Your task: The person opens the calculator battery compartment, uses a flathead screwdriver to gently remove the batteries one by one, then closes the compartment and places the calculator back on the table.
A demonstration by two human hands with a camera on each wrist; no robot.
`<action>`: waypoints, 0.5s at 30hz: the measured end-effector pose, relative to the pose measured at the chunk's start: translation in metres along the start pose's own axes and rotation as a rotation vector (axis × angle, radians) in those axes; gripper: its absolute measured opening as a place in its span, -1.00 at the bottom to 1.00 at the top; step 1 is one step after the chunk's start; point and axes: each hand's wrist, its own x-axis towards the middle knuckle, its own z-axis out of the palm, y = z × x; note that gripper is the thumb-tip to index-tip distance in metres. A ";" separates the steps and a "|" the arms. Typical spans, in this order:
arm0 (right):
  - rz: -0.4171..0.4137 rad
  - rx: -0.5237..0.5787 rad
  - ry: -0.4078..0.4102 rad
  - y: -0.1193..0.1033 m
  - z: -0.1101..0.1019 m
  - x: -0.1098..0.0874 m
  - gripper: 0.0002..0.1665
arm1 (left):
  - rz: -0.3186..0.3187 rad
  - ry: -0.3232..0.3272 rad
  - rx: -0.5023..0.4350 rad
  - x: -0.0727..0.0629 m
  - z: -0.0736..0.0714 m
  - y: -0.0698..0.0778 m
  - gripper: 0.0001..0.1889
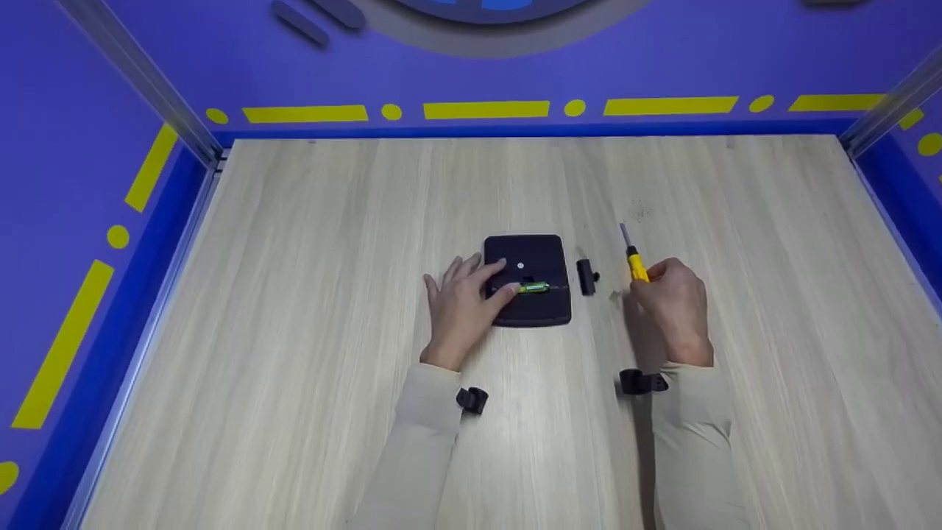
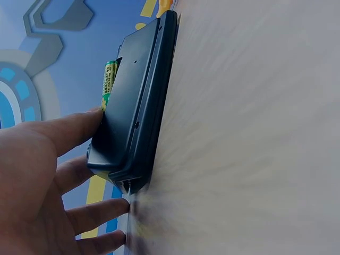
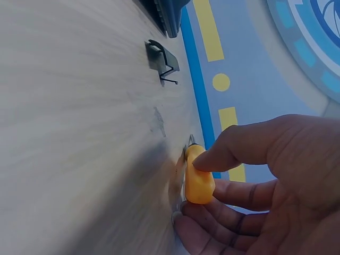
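A flat black device (image 1: 528, 313), roughly rectangular with rounded corners, lies on the table in the middle of the head view. A green battery (image 1: 535, 288) sits at a slot in it and stands proud of the surface in the left wrist view. My left hand (image 1: 464, 302) is at the device's left side, its thumb against the battery's end and its index finger on the device's upper left. My right hand (image 1: 673, 302) grips the yellow handle of a screwdriver (image 1: 638, 265), whose metal tip points away from me. The screwdriver is close to the tabletop.
Between the device and the screwdriver lies a small black cover (image 1: 586, 277) with a clip-like tab. The wooden table (image 1: 316, 294) is bounded by blue walls (image 1: 662, 66) with yellow marks at the back and sides.
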 end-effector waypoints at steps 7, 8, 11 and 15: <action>0.015 0.006 -0.028 0.000 -0.001 0.000 -0.56 | 0.000 0.002 0.002 0.000 0.000 0.000 -0.45; 0.013 0.005 -0.029 0.000 -0.001 0.000 -0.56 | 0.000 0.001 0.000 0.000 0.000 0.000 -0.45; 0.000 0.006 -0.027 0.000 -0.001 -0.001 -0.55 | 0.000 0.000 -0.001 0.001 0.000 0.000 -0.46; -0.012 0.024 -0.034 0.000 -0.001 -0.002 -0.56 | -0.005 0.000 -0.003 0.001 0.001 -0.001 -0.46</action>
